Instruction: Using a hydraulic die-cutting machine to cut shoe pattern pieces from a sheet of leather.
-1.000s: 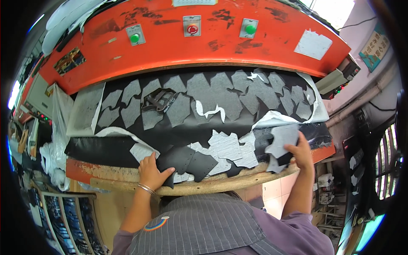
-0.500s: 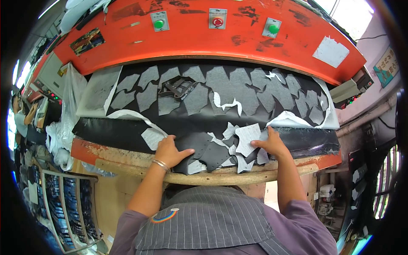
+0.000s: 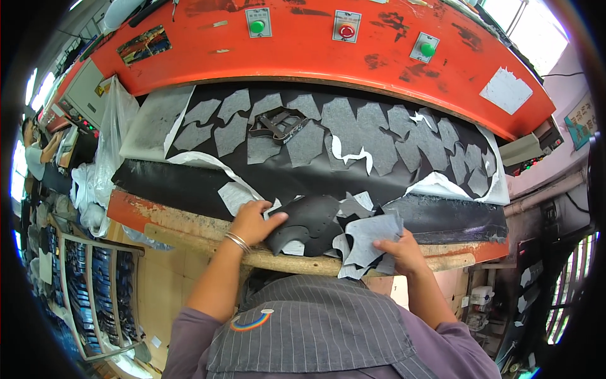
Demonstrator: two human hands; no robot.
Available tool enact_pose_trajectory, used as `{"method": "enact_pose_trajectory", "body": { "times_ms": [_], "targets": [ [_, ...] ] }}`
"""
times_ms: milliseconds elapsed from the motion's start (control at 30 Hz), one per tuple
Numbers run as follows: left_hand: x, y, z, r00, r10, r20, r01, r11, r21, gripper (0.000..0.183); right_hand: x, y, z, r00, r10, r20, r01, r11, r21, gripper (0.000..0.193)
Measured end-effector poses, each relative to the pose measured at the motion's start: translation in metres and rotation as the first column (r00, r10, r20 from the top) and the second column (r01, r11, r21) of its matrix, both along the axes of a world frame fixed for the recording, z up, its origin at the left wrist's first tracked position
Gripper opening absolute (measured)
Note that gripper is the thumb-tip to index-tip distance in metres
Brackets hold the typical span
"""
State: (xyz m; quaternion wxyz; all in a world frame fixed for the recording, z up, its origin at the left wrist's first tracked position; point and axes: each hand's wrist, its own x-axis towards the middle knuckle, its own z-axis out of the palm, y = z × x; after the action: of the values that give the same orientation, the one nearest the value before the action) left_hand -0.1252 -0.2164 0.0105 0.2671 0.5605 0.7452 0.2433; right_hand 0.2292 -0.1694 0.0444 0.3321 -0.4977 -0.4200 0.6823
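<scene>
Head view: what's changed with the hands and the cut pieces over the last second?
Both hands drew together toward the bench's near edge. The right hand has gathered a bunch of grey cut pieces; the left hand now grips a black cut piece. The black sheet and metal cutting die stayed put.

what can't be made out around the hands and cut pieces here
- Head view: the right hand has its fingertips hidden under the grey pieces.
- How many pieces the stack holds: they overlap.
- The left hand covers the near edge of the black piece.
- The cutting die: its shape is too small to tell.
</scene>
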Motion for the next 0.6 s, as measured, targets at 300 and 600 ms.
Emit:
{"method": "enact_pose_trajectory", "body": {
  "times_ms": [300,600],
  "targets": [
    [0.035,0.016,0.022,0.99,-0.091,0.105,0.109,0.977,-0.183,0.08,-0.054,0.036,-0.006,0.974,0.226,-0.033,-0.228,0.956,-0.182,0.059],
    [-0.085,0.024,-0.005,0.934,0.08,-0.347,-0.028,0.988,0.153,0.072,-0.12,0.025,-0.01,0.444,0.035,0.895,-0.35,0.926,0.138,0.09]
  ]
}}
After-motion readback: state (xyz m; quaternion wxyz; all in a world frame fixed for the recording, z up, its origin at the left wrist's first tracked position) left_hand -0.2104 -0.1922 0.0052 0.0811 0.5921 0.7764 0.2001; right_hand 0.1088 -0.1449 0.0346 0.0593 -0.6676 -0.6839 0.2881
